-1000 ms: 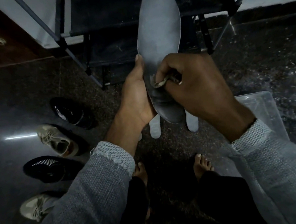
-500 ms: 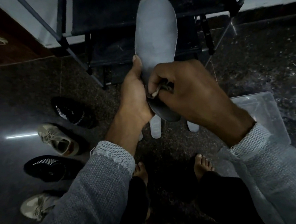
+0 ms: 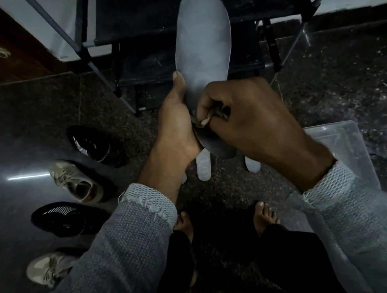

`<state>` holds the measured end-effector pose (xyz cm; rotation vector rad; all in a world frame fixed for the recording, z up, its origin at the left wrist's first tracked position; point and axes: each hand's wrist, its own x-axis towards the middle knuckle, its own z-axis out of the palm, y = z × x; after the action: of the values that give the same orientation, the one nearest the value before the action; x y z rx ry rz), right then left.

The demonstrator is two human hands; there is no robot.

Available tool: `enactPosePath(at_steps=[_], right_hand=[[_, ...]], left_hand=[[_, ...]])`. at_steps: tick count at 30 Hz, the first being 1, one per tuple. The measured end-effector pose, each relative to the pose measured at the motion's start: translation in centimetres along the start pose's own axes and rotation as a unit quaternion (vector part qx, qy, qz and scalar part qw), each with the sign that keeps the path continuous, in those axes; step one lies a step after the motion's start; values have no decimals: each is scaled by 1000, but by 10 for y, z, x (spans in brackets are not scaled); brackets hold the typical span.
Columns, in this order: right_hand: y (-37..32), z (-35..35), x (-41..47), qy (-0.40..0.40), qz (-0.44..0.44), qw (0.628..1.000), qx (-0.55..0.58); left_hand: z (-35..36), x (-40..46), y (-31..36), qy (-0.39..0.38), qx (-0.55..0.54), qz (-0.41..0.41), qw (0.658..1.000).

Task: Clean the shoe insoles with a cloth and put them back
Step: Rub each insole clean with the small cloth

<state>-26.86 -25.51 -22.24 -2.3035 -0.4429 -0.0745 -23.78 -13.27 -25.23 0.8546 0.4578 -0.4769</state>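
Lining the dark floor (image 3: 31,119) at far left: 4 shoes, 2 black shoes (image 3: 93,144) alternating with 2 beige sneakers (image 3: 77,181). Gripping the grey insole (image 3: 202,41) along its left edge, left hand (image 3: 176,126), thumb up the side, toe end pointing away over a dark rack (image 3: 175,13). Pinching a small cloth (image 3: 211,117) against the insole's heel half, right hand (image 3: 256,119), fingers curled. Lying below on the floor, more pale insoles (image 3: 204,166); further right, a clear plastic box (image 3: 343,141).

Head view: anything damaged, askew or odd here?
One thing: the left sleeve cuff is frayed, with loose threads at its edge. Otherwise the left hand holds the insole while the right hand grips the cloth against it.
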Motion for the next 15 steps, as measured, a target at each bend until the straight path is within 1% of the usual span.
enactPosePath(at_steps=[2, 4, 7, 10, 12, 15], right_hand=[[2, -5, 0, -26, -13, 1000, -3], [8, -11, 0, -35, -6, 999, -15], [16, -13, -1, -3, 17, 999, -38], [11, -6, -1, 23, 27, 999, -34], [3, 0, 0, 22, 18, 1000, -11], [-1, 1, 0, -4, -4, 1000, 1]], left_hand=[[-1, 1, 0, 3, -1, 8, 1000], [1, 2, 1, -1, -2, 4, 1000], [3, 6, 2, 2, -8, -21, 1000], [1, 7, 2, 12, -5, -18, 1000], [0, 3, 0, 11, 3, -8, 1000], [0, 0, -2, 14, 5, 2, 1000]])
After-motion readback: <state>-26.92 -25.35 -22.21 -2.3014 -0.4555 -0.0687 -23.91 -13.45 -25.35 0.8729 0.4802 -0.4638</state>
